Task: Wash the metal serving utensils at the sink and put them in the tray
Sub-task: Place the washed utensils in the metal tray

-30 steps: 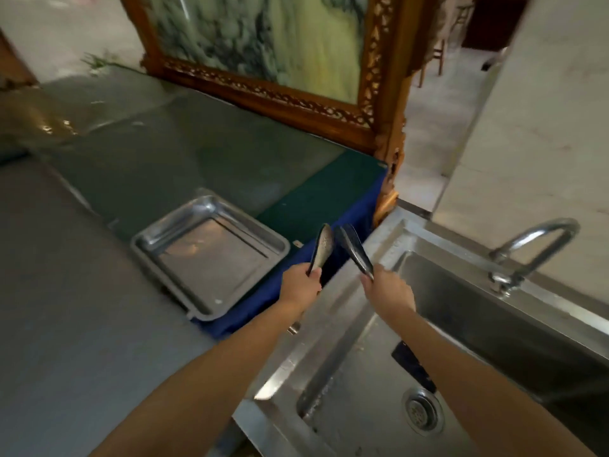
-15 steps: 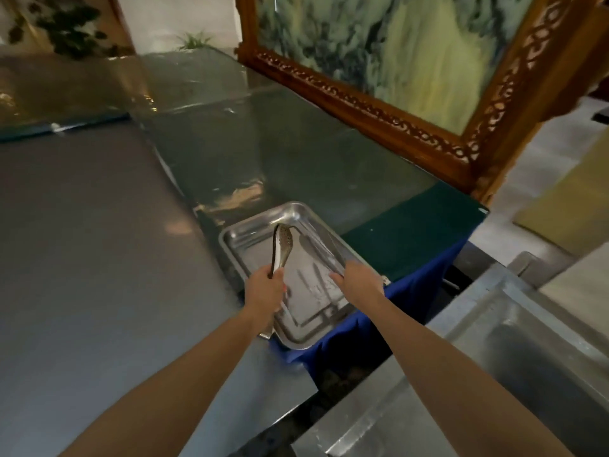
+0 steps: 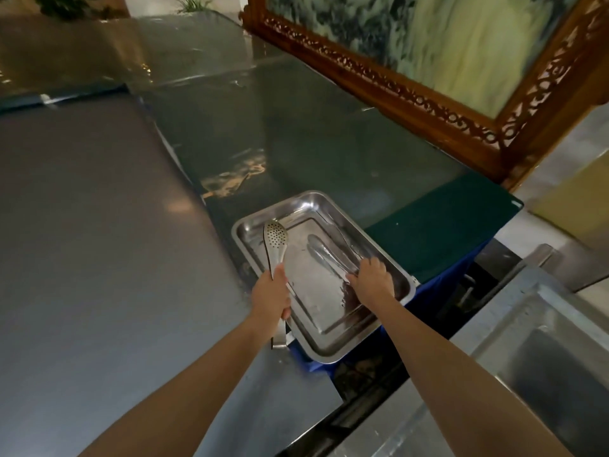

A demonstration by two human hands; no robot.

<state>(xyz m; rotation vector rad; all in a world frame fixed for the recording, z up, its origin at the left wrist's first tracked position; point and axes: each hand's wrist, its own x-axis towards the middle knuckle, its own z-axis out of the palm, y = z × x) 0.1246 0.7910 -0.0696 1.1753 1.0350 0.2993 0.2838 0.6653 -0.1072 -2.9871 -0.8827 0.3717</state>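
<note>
A rectangular steel tray (image 3: 250, 225) sits at the counter's near corner, on a blue cloth. My left hand (image 3: 271, 296) grips the handle of a perforated metal spoon (image 3: 276, 240), whose head hangs over the tray's left side. My right hand (image 3: 374, 280) holds the handle end of a plain metal serving spoon (image 3: 324, 253) that lies low inside the tray, head pointing away from me. Whether that spoon touches the tray floor is unclear.
A grey steel counter (image 3: 99, 258) spreads to the left. A glass-topped green table (image 3: 329, 143) runs behind the tray, backed by a carved wooden frame (image 3: 428, 94). The steel sink (image 3: 543, 357) lies at the lower right, across a gap.
Both hands carried the two utensils from the sink's edge leftward to the tray. The right hand's spoon has dropped low into the tray; the left one still hovers above it.
</note>
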